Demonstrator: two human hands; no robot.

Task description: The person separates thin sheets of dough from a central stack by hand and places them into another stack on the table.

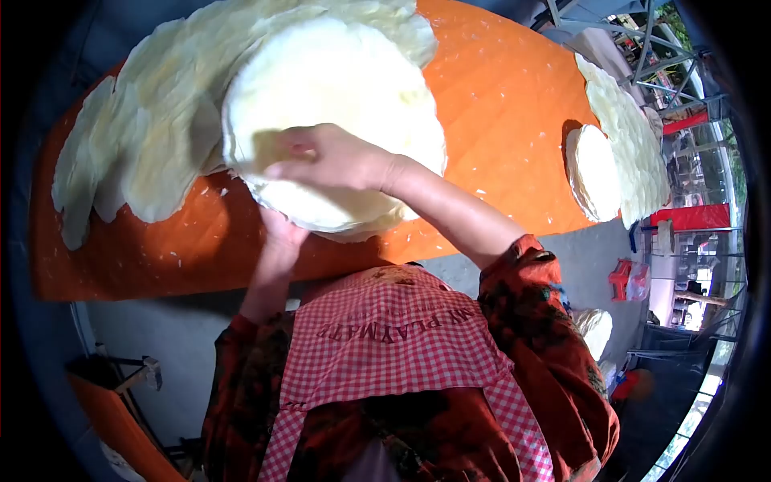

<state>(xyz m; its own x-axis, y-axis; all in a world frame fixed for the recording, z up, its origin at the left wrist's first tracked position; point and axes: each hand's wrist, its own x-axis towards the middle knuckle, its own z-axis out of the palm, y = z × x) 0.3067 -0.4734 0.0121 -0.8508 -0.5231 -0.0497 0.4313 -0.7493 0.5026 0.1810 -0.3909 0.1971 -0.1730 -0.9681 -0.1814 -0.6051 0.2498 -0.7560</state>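
A tall stack of thin, round, pale flatbreads [345, 88] lies near the middle of the orange table. At its near left edge is my left hand [281, 230], gripping the stack from below, with its fingertips hidden under the rounds. Over the left part of the top round is my right hand [333, 157]. Its fingers are bent and point left, with the thumb below them, but the fingertips are smeared by motion. Whether they pinch the top round cannot be made out.
Overlapping flatbreads [152, 120] cover the left and far side of the orange table [498, 96]. To the right stand a smaller stack [593, 173] and another spread of rounds [622, 128]. A red stool [620, 279] is on the floor at right. My checked apron [385, 337] is close to the table's front edge.
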